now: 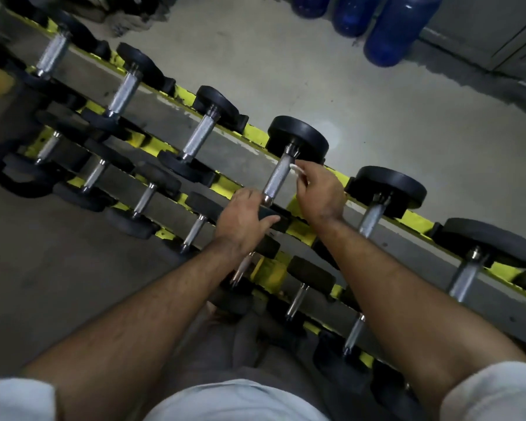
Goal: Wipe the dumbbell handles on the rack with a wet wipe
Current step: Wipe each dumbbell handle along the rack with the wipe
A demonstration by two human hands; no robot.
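A yellow rack (257, 133) runs diagonally from upper left to lower right with several black dumbbells on two tiers. My right hand (319, 189) pinches a white wet wipe (296, 171) right beside the knurled steel handle (278, 177) of the middle dumbbell on the upper tier. My left hand (243, 220) grips the near black head (274, 218) of that same dumbbell, thumb lying along its edge. The far head (298, 138) of the dumbbell sits on the yellow rail. Most of the wipe is hidden inside my fingers.
Neighbouring dumbbell handles (199, 136) (372, 217) lie on either side. The lower tier holds smaller dumbbells (195, 229) under my forearms. Blue water jugs (398, 31) stand on the grey floor beyond the rack. A black handle-shaped weight (22, 180) sits at far left.
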